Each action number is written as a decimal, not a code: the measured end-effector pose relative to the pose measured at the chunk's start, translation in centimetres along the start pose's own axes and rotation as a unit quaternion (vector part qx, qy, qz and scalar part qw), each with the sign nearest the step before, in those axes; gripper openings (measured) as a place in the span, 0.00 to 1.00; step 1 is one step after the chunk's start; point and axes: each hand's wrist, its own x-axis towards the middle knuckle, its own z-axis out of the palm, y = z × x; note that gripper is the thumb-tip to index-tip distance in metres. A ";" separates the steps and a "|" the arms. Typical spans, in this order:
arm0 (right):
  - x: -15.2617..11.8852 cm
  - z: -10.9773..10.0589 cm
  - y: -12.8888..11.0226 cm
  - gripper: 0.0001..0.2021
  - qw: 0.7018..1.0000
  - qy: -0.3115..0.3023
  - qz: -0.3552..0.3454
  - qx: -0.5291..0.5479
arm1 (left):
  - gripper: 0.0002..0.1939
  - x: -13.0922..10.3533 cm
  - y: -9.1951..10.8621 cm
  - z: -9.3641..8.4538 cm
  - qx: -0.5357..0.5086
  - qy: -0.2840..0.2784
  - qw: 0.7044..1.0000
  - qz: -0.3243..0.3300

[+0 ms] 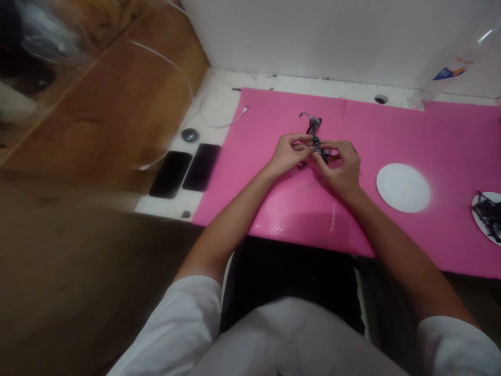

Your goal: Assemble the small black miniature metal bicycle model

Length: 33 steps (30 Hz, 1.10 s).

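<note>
Over the pink mat (254, 130), my left hand (287, 154) and my right hand (344, 169) meet at a small dark piece with a silvery grid-like face (317, 147). The fingertips of both hands are closed on it, the left from one side and the right from the other. Its exact kind is too small to make out. Just beyond the fingers lies a tangle of black and silvery parts (313, 124); whether it joins the held piece I cannot tell. A small black bit (301, 165) and thin pale slivers (309, 186) lie below the hands.
A white round plate or disc (403, 188) lies right of my right hand. Farther right, a white plate (478, 222) carries black parts. On the left are two dark phones (201, 167), a round dark object (190, 135) and a white cable (223, 126). A clear bottle (450, 73) stands back right.
</note>
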 end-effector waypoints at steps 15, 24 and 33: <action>0.0 0.2 -0.2 0.09 1.000 -0.002 -0.014 0.027 | 0.16 -0.1 -0.4 0.4 0.025 0.047 0.998 0.036; -0.1 0.2 0.4 0.12 0.997 0.006 0.018 0.077 | 0.15 0.0 0.1 0.4 0.006 0.039 0.999 0.015; 0.1 0.2 0.7 0.18 0.991 0.028 0.076 0.104 | 0.19 0.1 0.9 -0.3 -0.046 0.007 0.999 -0.010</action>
